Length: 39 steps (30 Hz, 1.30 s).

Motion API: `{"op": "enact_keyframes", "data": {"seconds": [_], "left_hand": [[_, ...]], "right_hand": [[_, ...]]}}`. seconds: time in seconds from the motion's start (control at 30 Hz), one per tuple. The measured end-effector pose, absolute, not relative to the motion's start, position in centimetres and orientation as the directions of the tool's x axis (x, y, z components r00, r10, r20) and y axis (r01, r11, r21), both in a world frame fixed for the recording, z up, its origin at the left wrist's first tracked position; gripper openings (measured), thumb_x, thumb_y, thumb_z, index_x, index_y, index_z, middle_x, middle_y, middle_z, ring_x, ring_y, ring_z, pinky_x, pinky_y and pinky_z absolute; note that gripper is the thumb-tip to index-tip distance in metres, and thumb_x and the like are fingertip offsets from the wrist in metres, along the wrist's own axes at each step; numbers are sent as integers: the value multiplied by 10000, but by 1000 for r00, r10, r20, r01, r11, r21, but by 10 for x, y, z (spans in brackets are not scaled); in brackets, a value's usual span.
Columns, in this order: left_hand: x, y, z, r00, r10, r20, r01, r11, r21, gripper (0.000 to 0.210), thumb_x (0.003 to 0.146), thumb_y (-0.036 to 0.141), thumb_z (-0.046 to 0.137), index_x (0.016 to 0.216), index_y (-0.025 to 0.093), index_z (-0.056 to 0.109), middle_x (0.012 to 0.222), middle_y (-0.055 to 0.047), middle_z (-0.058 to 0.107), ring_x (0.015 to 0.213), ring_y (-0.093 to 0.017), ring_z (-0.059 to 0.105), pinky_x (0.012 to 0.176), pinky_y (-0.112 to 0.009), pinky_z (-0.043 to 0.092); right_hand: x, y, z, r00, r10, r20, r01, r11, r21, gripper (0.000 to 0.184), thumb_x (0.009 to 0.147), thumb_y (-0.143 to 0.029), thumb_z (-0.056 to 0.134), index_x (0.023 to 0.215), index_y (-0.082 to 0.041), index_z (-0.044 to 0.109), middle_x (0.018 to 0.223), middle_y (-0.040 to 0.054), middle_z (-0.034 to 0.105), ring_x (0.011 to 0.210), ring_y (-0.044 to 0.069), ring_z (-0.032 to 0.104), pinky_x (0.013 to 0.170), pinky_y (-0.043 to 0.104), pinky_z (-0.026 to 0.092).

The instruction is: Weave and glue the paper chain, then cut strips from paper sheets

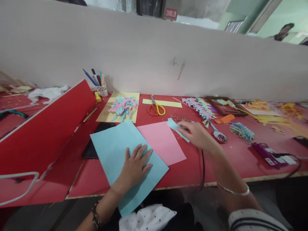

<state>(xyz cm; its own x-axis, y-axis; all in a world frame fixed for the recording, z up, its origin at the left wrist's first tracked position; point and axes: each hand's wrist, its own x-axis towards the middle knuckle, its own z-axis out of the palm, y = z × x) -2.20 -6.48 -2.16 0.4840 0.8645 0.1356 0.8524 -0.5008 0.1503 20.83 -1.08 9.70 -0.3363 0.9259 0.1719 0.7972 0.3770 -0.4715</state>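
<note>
My left hand (pixel 136 163) lies flat with fingers spread on a large light-blue paper sheet (pixel 109 139), whose near corner hangs over the table edge. Partly under that sheet is a pink paper sheet (pixel 163 141). Right of the pink sheet, my right hand (pixel 192 133) pinches a light-blue paper strip (pixel 174 125) between thumb and fingers, low over the red table. Scissors (pixel 157 107) with red and yellow handles lie beyond the pink sheet, beside a pale yellow strip (pixel 173 103). Cut pink and blue strips (pixel 124 106) are heaped on a tan sheet (pixel 103 112) at the back.
A red upright board (pixel 48 128) stands at left, near a pen cup (pixel 102 89). A dark flat object (pixel 90 149) is partly under the blue sheet. At right lie a folded-paper chain (pixel 199 107), a spoon-shaped item (pixel 219 136), a purple box (pixel 269 155) and a cable (pixel 203 166).
</note>
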Motion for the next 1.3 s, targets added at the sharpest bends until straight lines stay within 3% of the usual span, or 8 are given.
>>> {"op": "enact_keyframes", "data": {"seconds": [0.27,0.4,0.57,0.7,0.83,0.93,1.07,1.3], "left_hand": [[-24,-64,-25,486,850,202,837,-519,172,415,880,421,372,1273,306,442,1290,-73,517,1197,-274,432,952,-559,332],[-24,-64,-29,490,836,247,831,-534,157,415,874,415,387,1264,297,457,1268,-70,536,1181,-267,443,964,-525,323],[-25,-63,-31,493,817,299,824,-549,140,410,881,421,362,1261,301,459,1247,-57,555,1158,-264,465,945,-525,337],[-25,-62,-27,523,821,229,821,-557,121,419,872,372,398,1281,290,435,1279,-73,527,1173,-286,451,933,-557,342],[-19,-66,-18,505,858,96,851,-513,110,466,836,350,468,1294,276,422,1320,-93,483,1200,-317,424,937,-595,330],[-8,-77,-10,526,849,48,836,-527,153,625,765,498,529,1322,251,389,1333,-113,464,1228,-339,386,997,-585,270],[9,-86,-3,597,795,-110,790,-559,252,836,667,633,555,1361,235,311,1323,-130,464,1252,-347,347,1034,-583,216],[3,-90,15,676,712,-192,732,-617,290,718,705,398,643,1335,229,343,1295,-113,489,1215,-285,401,993,-451,355]], "right_hand": [[162,107,120,-371,918,141,691,374,-619,109,745,-160,522,709,-147,624,622,-7,606,599,109,553,574,214,401],[143,160,134,-197,881,430,454,471,-756,63,764,-171,539,735,-151,591,654,-12,610,622,99,579,614,219,451],[149,170,151,-51,775,630,240,622,-745,51,795,-205,522,786,-176,563,741,-13,637,716,93,608,658,211,481],[156,152,117,62,966,251,409,205,-889,72,791,-144,505,815,-174,565,759,-19,658,705,80,611,628,178,480],[154,138,63,108,993,53,504,-9,-863,87,779,-92,514,798,-141,583,691,2,652,604,94,601,549,192,478],[150,135,35,145,988,-54,580,-129,-804,112,829,-172,525,911,-122,582,798,30,642,662,106,601,597,240,502],[149,135,21,160,980,-115,685,-194,-703,284,866,-315,505,1094,-147,526,1035,54,583,849,144,588,725,336,508],[149,119,29,95,995,-7,866,-86,-492,268,807,-142,513,1075,-150,508,1023,111,598,968,243,565,773,367,458]]}}
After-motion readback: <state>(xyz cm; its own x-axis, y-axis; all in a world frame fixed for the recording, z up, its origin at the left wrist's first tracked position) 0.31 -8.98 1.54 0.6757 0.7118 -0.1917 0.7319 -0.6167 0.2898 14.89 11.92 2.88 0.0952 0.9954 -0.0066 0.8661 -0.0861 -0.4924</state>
